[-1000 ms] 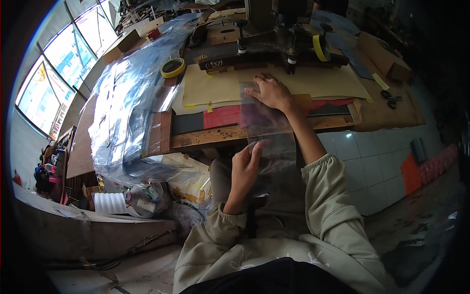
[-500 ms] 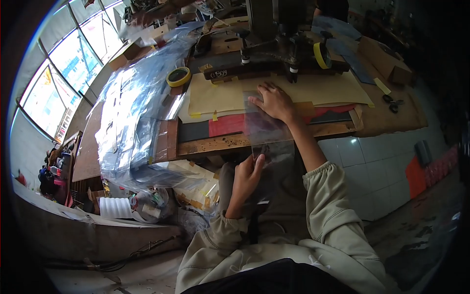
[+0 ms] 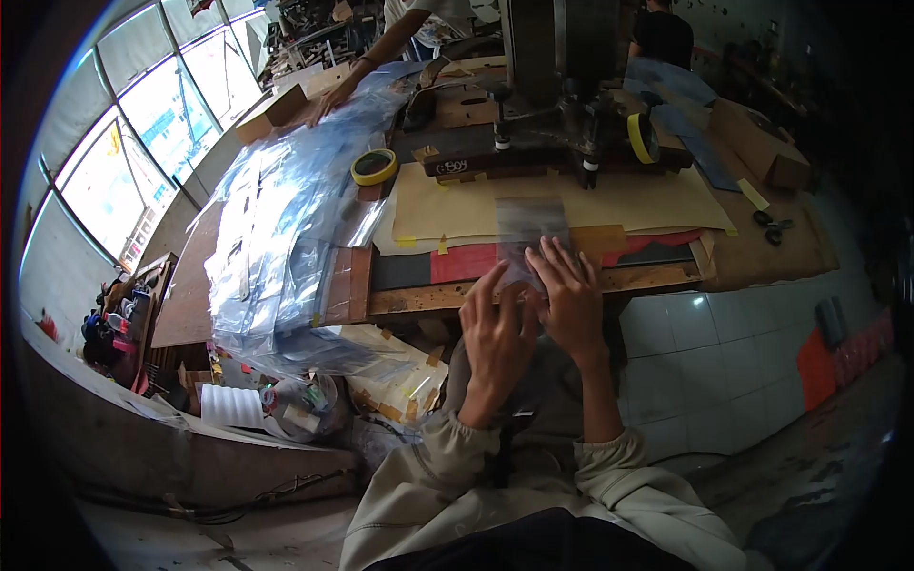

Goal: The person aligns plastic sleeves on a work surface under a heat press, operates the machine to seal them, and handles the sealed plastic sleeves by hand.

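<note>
A strip of clear plastic sheet [image 3: 530, 219] lies over the front of the worktable, across a cream sheet [image 3: 447, 205] and a red strip [image 3: 464, 264]. On its near part rests my right hand [image 3: 574, 300], fingers stretched forward and slightly apart. Beside it, my left hand [image 3: 497, 333] is raised at the strip's near end with its fingers spread and somewhat blurred. The sheet's near edge is hidden by both hands, so their exact contact there cannot be told. Behind the strip stands a press-like machine [image 3: 543, 95] with a dark bar [image 3: 457, 167].
Clear plastic sheets [image 3: 276, 228] are heaped on the left, with a yellow tape roll [image 3: 374, 167] beside them. Another tape roll [image 3: 643, 138] hangs by the machine. Scissors [image 3: 773, 226] and a cardboard box [image 3: 760, 147] lie right. A co-worker's arm [image 3: 381, 52] reaches over the heap.
My right hand has drawn back toward me along the plastic strip. My left hand has moved up beside it and opened its grip; the strip's near end has moved up. A co-worker's arm has come into clearer view.
</note>
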The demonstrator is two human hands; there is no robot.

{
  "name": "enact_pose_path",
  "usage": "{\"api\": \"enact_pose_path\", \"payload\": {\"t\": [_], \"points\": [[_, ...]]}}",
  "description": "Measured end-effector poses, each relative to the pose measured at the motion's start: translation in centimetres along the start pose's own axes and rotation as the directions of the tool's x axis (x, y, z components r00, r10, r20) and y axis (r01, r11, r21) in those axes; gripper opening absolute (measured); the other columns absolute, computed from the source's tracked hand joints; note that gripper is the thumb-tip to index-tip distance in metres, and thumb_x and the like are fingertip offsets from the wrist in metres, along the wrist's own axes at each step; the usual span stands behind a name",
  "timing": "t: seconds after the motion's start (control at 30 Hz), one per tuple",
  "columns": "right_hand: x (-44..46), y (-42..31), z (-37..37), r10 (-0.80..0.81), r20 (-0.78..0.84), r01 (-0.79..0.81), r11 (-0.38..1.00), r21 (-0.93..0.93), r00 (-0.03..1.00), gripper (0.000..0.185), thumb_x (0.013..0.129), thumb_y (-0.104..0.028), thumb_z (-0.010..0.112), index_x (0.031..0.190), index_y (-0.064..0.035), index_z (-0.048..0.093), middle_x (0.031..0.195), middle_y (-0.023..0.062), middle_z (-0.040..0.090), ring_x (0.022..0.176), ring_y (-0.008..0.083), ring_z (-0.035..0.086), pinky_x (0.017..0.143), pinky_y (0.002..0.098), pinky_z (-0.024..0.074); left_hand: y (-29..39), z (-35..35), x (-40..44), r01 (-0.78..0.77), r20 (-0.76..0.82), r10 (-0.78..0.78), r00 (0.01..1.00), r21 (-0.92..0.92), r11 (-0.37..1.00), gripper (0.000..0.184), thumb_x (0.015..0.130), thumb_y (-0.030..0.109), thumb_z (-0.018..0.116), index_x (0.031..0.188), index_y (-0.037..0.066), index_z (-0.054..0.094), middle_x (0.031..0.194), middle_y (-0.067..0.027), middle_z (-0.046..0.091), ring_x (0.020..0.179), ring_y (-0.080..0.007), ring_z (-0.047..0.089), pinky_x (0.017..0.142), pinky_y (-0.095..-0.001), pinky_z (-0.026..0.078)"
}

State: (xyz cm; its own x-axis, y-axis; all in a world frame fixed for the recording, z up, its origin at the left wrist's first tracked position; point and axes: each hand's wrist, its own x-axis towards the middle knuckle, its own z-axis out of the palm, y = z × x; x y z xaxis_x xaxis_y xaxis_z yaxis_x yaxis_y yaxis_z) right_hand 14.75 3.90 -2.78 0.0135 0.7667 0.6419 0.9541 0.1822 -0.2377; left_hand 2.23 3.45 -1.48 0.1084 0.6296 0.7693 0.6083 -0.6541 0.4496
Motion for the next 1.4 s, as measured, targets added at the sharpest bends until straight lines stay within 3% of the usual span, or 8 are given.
{"api": "enact_pose_path", "payload": {"t": [0.07, 0.2, 0.5, 1.4], "points": [[-0.3, 0.3, 0.3, -0.005, -0.016, 0.005, 1.000, -0.002, 1.000, 0.041, 0.086, -0.022, 0.056, 0.125, -0.0092, 0.057, 0.135, 0.0111, 0.051, 0.129, 0.0250, 0.044, 0.108, 0.0455, 0.0303, -0.9, 2.8, 0.2, -0.068, 0.057, 0.069, 0.996, -0.028, 0.997, 0.023, 0.086, 0.015, 0.057, 0.106, 0.005, 0.058, 0.119, -0.0082, 0.059, 0.105, -0.0287, 0.056, 0.097, -0.0406, 0.037], [-0.4, 0.5, 0.6, 0.012, -0.049, -0.012, 1.000, 0.012, 0.999, 0.043, 0.082, -0.014, 0.055, 0.124, -0.0078, 0.057, 0.135, 0.0106, 0.052, 0.129, 0.0241, 0.044, 0.107, 0.0435, 0.0322, -1.5, 3.9, -0.6, -0.025, 0.093, 0.028, 0.995, -0.031, 0.999, 0.025, 0.088, 0.020, 0.052, 0.109, 0.007, 0.057, 0.130, -0.0040, 0.055, 0.112, -0.0177, 0.056, 0.101, -0.0362, 0.033], [-0.5, 0.4, 0.6, 0.023, -0.036, -0.023, 1.000, 0.004, 0.999, 0.042, 0.082, -0.013, 0.053, 0.124, -0.0073, 0.058, 0.134, 0.0101, 0.052, 0.129, 0.0241, 0.045, 0.107, 0.0425, 0.0323, -2.1, 3.1, -0.6, -0.076, 0.165, 0.083, 0.983, -0.045, 0.996, 0.024, 0.088, 0.019, 0.052, 0.108, 0.008, 0.057, 0.133, -0.0047, 0.052, 0.115, -0.0186, 0.054, 0.101, -0.0358, 0.033], [-0.5, 0.4, 0.7, 0.011, -0.051, -0.011, 1.000, -0.008, 0.999, 0.038, 0.085, -0.012, 0.051, 0.121, -0.0061, 0.059, 0.133, 0.0103, 0.054, 0.128, 0.0235, 0.046, 0.106, 0.0417, 0.0333, -1.8, 3.0, -0.6, -0.064, 0.147, 0.070, 0.987, -0.049, 0.997, 0.023, 0.087, 0.017, 0.053, 0.107, 0.009, 0.058, 0.133, -0.0048, 0.054, 0.114, -0.0183, 0.056, 0.100, -0.0349, 0.034]]}}
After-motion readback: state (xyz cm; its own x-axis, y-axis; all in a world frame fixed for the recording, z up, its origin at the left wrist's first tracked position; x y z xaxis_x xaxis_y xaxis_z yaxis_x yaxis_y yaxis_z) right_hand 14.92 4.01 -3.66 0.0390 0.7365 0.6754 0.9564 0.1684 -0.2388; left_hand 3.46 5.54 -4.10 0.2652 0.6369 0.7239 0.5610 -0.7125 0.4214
